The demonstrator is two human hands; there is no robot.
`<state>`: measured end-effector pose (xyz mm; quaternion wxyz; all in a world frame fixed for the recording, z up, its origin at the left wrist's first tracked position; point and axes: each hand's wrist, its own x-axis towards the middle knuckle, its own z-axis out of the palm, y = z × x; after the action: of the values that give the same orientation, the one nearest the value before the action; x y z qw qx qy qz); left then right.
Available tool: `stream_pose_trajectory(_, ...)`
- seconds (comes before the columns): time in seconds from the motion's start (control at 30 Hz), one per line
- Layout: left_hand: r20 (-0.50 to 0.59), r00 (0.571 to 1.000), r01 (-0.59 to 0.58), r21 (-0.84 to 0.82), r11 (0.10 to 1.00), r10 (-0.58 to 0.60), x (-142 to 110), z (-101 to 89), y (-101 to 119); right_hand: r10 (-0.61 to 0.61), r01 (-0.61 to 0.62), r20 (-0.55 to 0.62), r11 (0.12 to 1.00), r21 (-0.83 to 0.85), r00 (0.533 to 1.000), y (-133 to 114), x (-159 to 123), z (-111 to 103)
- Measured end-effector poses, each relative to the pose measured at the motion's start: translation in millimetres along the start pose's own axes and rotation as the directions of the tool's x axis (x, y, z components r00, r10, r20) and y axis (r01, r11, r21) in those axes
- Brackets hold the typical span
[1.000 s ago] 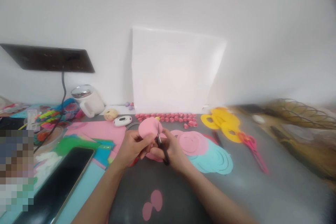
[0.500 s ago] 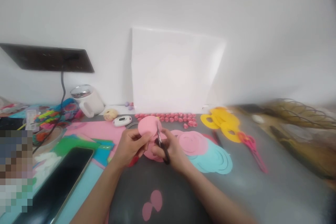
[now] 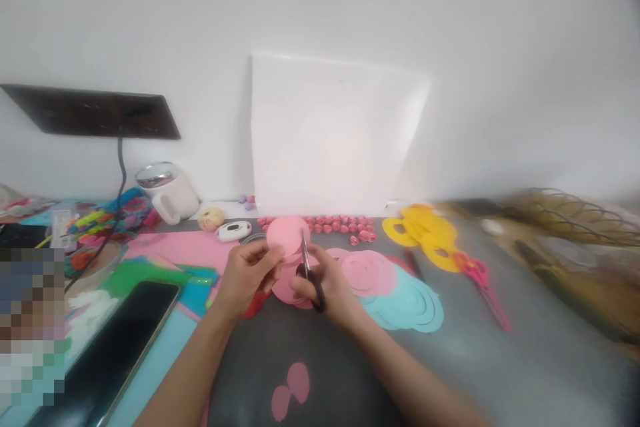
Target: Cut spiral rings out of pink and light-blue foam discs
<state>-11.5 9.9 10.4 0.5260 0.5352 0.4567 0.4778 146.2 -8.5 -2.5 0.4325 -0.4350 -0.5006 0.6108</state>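
Note:
Between the thumb and fingers of my left hand [image 3: 253, 277] is a round pink paper disc [image 3: 284, 235], held up over the table. My right hand [image 3: 330, 280] grips a pair of scissors [image 3: 311, 280] with dark handles, its blades pointing up at the disc's right edge. Below and behind my hands lie more pink paper circles [image 3: 290, 288], partly covered. Two joined pink paper petals [image 3: 290, 392] rest on the dark table nearer to me. A pile of pink spiral-cut circles [image 3: 367, 273] overlaps light-blue ones [image 3: 410, 307] just right of my right hand.
Small rolled pink paper roses [image 3: 345, 223] line the back, before a white board [image 3: 335, 133]. Yellow paper rings [image 3: 425, 233] and pink scissors [image 3: 484, 287] lie to the right. A phone [image 3: 120, 340], coloured sheets [image 3: 180, 247] and a white mug [image 3: 173, 193] are at left.
The pink disc has turned and shifted slightly up and right in my left hand. The scissors stay at its right edge, with my right hand nearly in the same place.

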Motion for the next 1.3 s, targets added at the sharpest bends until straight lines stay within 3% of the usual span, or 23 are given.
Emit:
stream_pose_trajectory(0.13, 0.063, 0.998, 0.009, 0.034, 0.999, -0.011, -1.7, 5.9, 1.7, 0.014, -0.014, 0.001, 1.0, 0.007, 1.0, -3.8, -1.0, 4.2)
stream_pose_trajectory(0.47, 0.081, 0.997, 0.009, 0.138, 0.99, -0.02, -3.5, 7.3, 5.5, -0.04, 0.031, 0.094, 0.995, 0.096, 0.995, -0.8, 1.1, 2.5)
stream_pose_trajectory(1.3, 0.059, 0.998, -0.038, 0.082, 0.996, 0.033, -1.3, 0.5, -1.2, -0.01, 0.005, 0.093, 0.998, 0.058, 0.996, -6.3, -1.1, 1.4)
